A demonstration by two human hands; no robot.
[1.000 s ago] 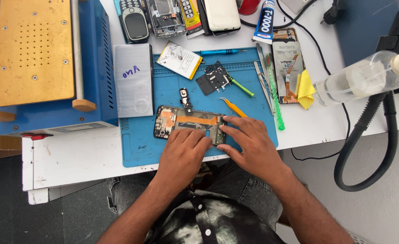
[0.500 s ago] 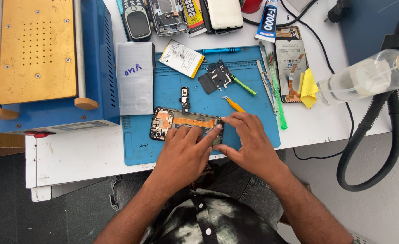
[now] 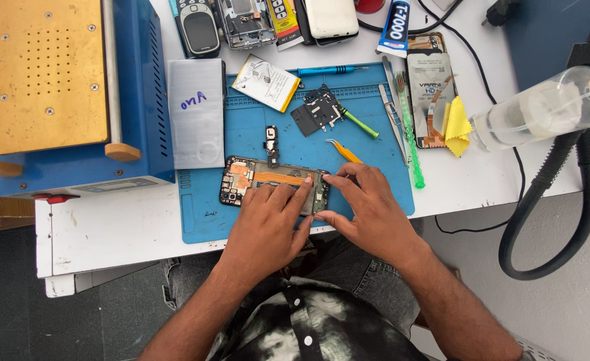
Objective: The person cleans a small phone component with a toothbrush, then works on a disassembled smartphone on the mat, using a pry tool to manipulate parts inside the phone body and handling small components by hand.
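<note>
An opened phone frame point(image 3: 245, 179) with bare circuit boards and an orange flex strip lies flat on the blue work mat point(image 3: 362, 177). My left hand point(image 3: 268, 224) rests on its middle, fingers spread and pressing down on the inside. My right hand point(image 3: 365, 204) grips the frame's right end, fingertips on the top edge and thumb at the bottom corner. A small black part point(image 3: 271, 144) lies just above the frame. Yellow tweezers point(image 3: 343, 150) lie beside my right fingers.
A blue heating machine with a gold plate point(image 3: 54, 87) stands at the left. A grey metal slab point(image 3: 196, 110), a battery point(image 3: 267, 81), a black bracket point(image 3: 318, 110), a green-handled tool point(image 3: 360, 124), phones, a glue tube point(image 3: 395, 27) and a clear bottle point(image 3: 542, 110) surround the mat.
Both hands stay on the phone frame; my left fingers have shifted slightly right along its inside, and my right fingers sit closer on the right end.
</note>
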